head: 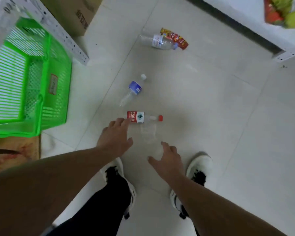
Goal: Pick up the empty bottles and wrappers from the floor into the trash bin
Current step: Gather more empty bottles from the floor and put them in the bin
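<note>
Head view: left hand (115, 136) and right hand (167, 160) hang with fingers spread, holding nothing, over the red-label bottle (143, 117) on the floor (228, 116). At 12 o'clock lie two more bottles and a wrapper (174, 38). A glancing touch would likely roll the bottle away.

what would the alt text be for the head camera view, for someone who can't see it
Both open hands, left hand and right hand, reach down toward a red-label bottle lying on the tiled floor; a blue-label bottle lies beyond.
</note>
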Motion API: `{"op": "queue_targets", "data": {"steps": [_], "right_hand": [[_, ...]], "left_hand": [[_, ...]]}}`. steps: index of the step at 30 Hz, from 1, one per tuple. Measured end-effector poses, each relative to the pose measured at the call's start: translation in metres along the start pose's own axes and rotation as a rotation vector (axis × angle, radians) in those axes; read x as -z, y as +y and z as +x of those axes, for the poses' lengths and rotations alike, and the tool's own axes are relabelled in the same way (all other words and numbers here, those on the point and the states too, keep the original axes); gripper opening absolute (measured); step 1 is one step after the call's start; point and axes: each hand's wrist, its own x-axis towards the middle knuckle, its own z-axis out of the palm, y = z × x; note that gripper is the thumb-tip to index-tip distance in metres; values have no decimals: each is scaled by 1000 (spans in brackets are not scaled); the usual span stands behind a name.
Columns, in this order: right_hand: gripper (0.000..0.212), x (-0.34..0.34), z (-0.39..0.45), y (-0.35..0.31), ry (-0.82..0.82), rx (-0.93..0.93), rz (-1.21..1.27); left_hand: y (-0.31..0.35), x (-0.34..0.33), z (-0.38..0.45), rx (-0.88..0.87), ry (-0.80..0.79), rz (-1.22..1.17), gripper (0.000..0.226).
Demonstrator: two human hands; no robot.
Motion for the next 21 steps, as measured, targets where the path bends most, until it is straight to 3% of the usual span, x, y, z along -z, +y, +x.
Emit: {"op": "queue_targets", "data": {"steps": [7, 11, 14, 17, 21], "right_hand": [[68, -84, 178, 33, 80, 511, -572], [37, -99, 210, 55, 103, 663, -615], [33, -72, 183, 62, 114, 554, -556], [35, -17, 134, 57, 155, 364, -499], [37, 72, 77, 33, 173, 276, -373]], "left_hand": [[-7, -111, 159, -180, 122, 301, 83], [-20, -143, 181, -85, 181, 239, 72], [-11, -126, 154, 54, 214, 10, 73], [0, -83, 110, 107, 196, -51, 73], [15, -9, 50, 187, 179, -83, 71]]}}
